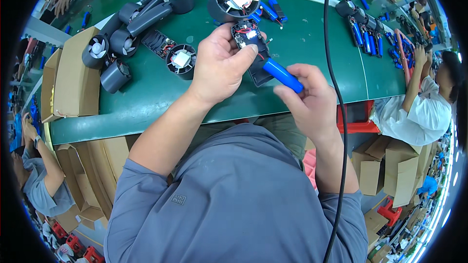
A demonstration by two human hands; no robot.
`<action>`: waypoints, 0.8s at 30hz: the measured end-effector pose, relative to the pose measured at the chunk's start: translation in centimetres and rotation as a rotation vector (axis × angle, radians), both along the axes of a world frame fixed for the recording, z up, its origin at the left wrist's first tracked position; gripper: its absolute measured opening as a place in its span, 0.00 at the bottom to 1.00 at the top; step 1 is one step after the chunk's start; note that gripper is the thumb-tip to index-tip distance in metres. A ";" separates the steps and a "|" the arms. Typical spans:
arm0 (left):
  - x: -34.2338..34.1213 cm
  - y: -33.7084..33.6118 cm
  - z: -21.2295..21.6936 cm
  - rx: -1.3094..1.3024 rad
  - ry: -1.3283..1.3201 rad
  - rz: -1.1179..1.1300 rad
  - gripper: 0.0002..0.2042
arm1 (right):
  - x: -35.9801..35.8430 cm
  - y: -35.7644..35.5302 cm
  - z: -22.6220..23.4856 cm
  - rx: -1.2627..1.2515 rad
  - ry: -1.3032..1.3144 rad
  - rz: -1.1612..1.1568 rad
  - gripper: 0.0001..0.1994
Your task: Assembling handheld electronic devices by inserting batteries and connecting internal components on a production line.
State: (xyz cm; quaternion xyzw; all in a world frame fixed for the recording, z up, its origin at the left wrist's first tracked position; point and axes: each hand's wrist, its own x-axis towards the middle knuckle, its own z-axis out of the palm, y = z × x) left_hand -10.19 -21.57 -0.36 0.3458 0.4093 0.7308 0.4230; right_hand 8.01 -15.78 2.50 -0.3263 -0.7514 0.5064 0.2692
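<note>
My left hand [220, 64] is closed round the opened handle of a dark grey handheld fan [213, 6], thumb pressed on its inner side. The fan's round head, with a white hub and fins, points away from me. Red wires and a small circuit board [245, 30] show inside the handle. Between the thumb and fingers of my right hand [313, 98] is a blue cylindrical battery pack [282, 75]. The pack slants down to the right, its upper end by the handle's lower part. Its fingertip contact is partly hidden.
Several fan housings [122, 43] lie on the green table [146, 112] at left, with an opened fan [181, 61] nearer. Blue battery packs [273, 10] lie beyond my hands. A cardboard box [78, 78] stands left; a black cable [329, 44] hangs at right. Other people work on both sides.
</note>
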 end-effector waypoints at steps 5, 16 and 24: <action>0.2 0.0 -0.1 0.026 0.076 0.005 0.15 | -0.6 1.1 0.4 0.874 -0.076 -0.073 0.10; 0.3 -0.4 1.1 -0.052 -0.197 -0.200 0.17 | -3.2 -0.4 0.1 0.581 0.039 -0.110 0.08; 0.8 -0.3 0.8 -0.023 -0.219 -0.222 0.18 | -3.9 0.1 -1.8 0.715 0.073 -0.143 0.08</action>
